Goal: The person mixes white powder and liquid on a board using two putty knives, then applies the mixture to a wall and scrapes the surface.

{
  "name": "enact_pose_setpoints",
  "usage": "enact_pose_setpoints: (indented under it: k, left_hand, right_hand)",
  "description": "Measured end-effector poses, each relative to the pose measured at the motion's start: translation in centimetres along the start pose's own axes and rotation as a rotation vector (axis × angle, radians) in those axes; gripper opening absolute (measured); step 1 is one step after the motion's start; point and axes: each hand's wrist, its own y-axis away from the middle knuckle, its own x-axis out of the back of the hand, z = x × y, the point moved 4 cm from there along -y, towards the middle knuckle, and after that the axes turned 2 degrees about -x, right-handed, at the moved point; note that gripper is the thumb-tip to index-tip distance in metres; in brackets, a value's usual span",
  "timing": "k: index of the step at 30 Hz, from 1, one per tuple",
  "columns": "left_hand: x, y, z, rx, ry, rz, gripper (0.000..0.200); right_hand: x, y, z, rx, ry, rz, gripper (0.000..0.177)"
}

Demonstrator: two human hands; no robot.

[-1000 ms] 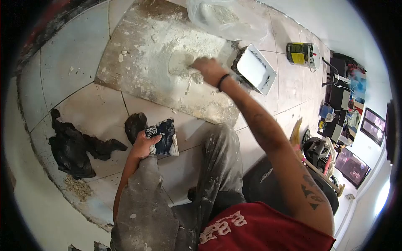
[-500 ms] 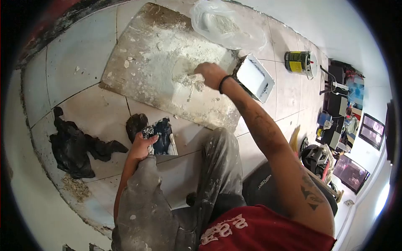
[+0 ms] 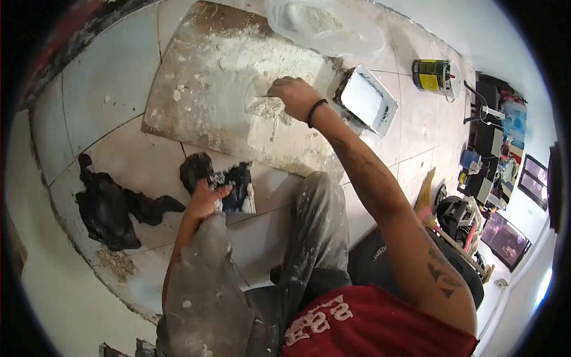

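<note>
My left hand (image 3: 206, 201) grips a dark flat plate (image 3: 239, 189) smeared with pale paste, its thumb on top, just above my left knee. Over the dusty board (image 3: 202, 113), my right hand (image 3: 295, 96) is closed with the fingers pointing left. What it holds is mostly hidden; a paste-covered edge shows below the fingers, over a pale wet patch of paste (image 3: 262, 116). Pale powder and small lumps cover much of the board, which lies on the tiled floor.
A clear plastic bag of powder (image 3: 318, 21) lies beyond the board. Right of the board are a white tray (image 3: 367, 101) and a yellow-black bucket (image 3: 433, 76). Black crumpled plastic (image 3: 107, 211) lies at left, and a broom (image 3: 426, 193) at right.
My right hand has shifted slightly, its wrist turned and its knuckles now more upward. My left hand still holds the plate. The view has shifted a little.
</note>
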Motion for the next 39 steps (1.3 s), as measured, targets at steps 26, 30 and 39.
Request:
enact_pose_setpoints:
  k: [26,30,39]
  left_hand:
    - [-0.6,-0.7,-0.7,0.130,0.448,-0.200,0.017]
    - [-0.8,-0.3,1.1,-0.131,0.267,-0.209,0.016]
    - [-0.3,-0.3,0.5,-0.026,0.367,-0.127,0.017]
  right_hand:
    - [-0.4,9.0,4.7,-0.678,-0.454,0.213,0.034]
    - [-7.5,13.0,7.9,-0.944,-0.739,0.383,0.041]
    - [-10.0,12.7,5.9,-1.051,-1.043,0.505,0.022]
